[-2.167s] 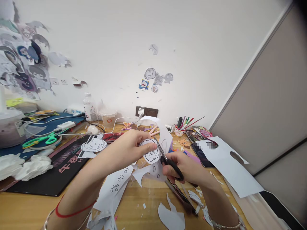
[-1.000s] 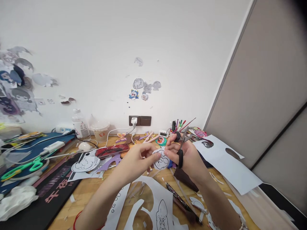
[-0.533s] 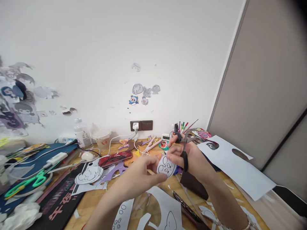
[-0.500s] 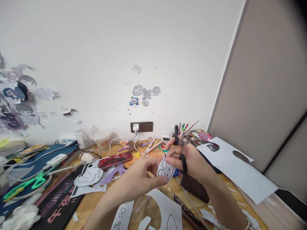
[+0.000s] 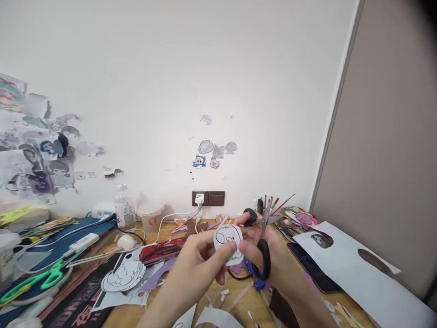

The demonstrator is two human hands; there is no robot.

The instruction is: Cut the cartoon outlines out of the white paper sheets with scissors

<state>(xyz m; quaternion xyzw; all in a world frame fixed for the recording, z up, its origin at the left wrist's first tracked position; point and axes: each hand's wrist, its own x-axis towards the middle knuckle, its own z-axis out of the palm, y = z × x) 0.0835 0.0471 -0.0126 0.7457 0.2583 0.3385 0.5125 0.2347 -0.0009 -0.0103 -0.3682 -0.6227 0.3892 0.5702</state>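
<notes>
Between my hands is a white paper cutout (image 5: 228,238) with black line drawing on it, roughly oval. My left hand (image 5: 201,257) pinches it, thumb on the drawn face and fingers behind. My right hand (image 5: 264,248) has the black-handled scissors (image 5: 265,223) hooked on its fingers, blades spread and pointing up and right, away from the paper. Its fingertips also touch the cutout's right edge. Below my hands, a cut white sheet (image 5: 218,316) lies on the wooden table, partly out of view.
To the left lie stacked paper cutouts (image 5: 124,275), a red case (image 5: 162,250) and green scissors (image 5: 51,275). A bottle (image 5: 123,209) and a plastic cup (image 5: 151,216) stand by the wall. At right are a phone (image 5: 316,269) and a large white sheet (image 5: 362,278) with an oval hole.
The camera view has tilted up and shifted left. The cutout has turned to face me more squarely, and the scissors' blades have swung to point up and right.
</notes>
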